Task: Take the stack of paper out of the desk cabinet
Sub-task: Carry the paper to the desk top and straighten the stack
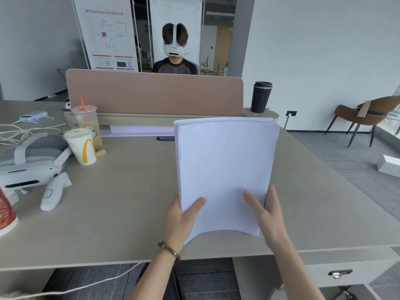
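Your left hand is pinching the stack of paper at its left edge, thumb on top. The paper is being held up over the desk. Your right hand is gripping its right edge.

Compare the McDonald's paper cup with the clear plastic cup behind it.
The McDonald's paper cup is opaque white with a yellow arch logo; the clear plastic cup is see-through, showing a yellowish drink. The plastic cup has a red straw; the paper cup shows none. The paper cup stands nearer the camera. Both stand upright on the desk.
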A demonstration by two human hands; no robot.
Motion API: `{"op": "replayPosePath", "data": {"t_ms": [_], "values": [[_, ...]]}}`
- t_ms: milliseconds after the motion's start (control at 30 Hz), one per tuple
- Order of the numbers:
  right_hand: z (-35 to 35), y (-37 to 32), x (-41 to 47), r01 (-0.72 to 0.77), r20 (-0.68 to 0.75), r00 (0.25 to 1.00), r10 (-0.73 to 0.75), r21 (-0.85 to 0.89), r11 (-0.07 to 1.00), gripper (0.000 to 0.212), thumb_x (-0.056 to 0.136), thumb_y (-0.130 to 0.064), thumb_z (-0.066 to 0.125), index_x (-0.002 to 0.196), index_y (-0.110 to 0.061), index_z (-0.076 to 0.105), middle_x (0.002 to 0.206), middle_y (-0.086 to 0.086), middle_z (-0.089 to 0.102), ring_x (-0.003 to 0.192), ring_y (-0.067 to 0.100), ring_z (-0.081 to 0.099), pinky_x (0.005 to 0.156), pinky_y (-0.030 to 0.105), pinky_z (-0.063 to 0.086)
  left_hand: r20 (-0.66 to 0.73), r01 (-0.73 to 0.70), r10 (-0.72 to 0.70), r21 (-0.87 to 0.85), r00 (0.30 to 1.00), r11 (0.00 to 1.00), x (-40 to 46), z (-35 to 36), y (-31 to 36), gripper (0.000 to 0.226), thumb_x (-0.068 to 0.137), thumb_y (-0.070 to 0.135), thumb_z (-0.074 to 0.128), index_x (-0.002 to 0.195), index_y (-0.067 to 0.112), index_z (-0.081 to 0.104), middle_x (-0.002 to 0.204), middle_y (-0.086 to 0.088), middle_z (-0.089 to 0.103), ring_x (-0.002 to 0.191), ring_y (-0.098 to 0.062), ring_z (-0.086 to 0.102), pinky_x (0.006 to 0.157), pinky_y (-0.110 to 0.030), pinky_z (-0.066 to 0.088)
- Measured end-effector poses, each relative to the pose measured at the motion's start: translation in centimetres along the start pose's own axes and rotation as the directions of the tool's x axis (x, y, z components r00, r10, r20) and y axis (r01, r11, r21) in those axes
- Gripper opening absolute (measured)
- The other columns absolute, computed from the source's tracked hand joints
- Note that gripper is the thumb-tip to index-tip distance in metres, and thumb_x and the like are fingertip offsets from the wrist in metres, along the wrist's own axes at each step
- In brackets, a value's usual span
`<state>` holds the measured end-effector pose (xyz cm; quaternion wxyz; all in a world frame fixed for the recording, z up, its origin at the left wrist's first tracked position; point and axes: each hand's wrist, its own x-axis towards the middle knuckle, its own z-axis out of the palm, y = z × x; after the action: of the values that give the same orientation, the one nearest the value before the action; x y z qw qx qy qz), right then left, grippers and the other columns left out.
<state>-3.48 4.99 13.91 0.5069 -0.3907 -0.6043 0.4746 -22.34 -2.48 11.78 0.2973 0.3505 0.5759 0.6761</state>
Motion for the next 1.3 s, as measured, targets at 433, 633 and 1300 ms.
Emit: {"op": "replayPosePath", "data": {"t_ms": [433,633,1300], "values": [[0.9,-2.5,3.0,0.166,-0.022,0.986,-0.167,-0.028,0.986,0.024,0.093,-0.025,0.065,0.108,-0.03,0.047,0.104,-0.017,0.058,0.099,-0.001,0.062,0.084,0.032,0.05,0.063,-0.058,0.059,-0.006,0.996,0.998,2.7,-0.1,0.6,0.022,0.081,0.012,0.08,0.099,0.022,0.072,0.089,0.015,0.078,0.087,0.0,0.072,0.067,-0.011,0.053],[1.4,0.0,2.7,0.095,0.0,0.995,-0.095,0.01,0.995,0.039,0.091,-0.027,0.067,0.123,-0.04,0.049,0.126,-0.014,0.06,0.117,0.003,0.06,0.096,0.036,0.05,0.086,0.015,-0.02,0.054,0.996,0.998,2.2,-0.3,-1.5,0.029,0.079,0.015,0.082,0.104,0.025,0.073,0.098,0.015,0.078,0.093,0.002,0.071,0.072,-0.007,0.052],[-2.9,0.8,6.6,-0.061,-0.089,0.995,0.045,-0.194,0.979,0.029,0.08,-0.032,0.076,0.102,-0.026,0.058,0.101,-0.009,0.07,0.093,0.015,0.069,0.083,0.048,0.057,0.114,0.001,-0.018,0.153,0.993,0.988,4.5,5.0,-0.4,0.036,0.075,0.014,0.083,0.106,0.024,0.068,0.098,0.014,0.077,0.089,0.0,0.072,0.073,-0.017,0.055]]}}
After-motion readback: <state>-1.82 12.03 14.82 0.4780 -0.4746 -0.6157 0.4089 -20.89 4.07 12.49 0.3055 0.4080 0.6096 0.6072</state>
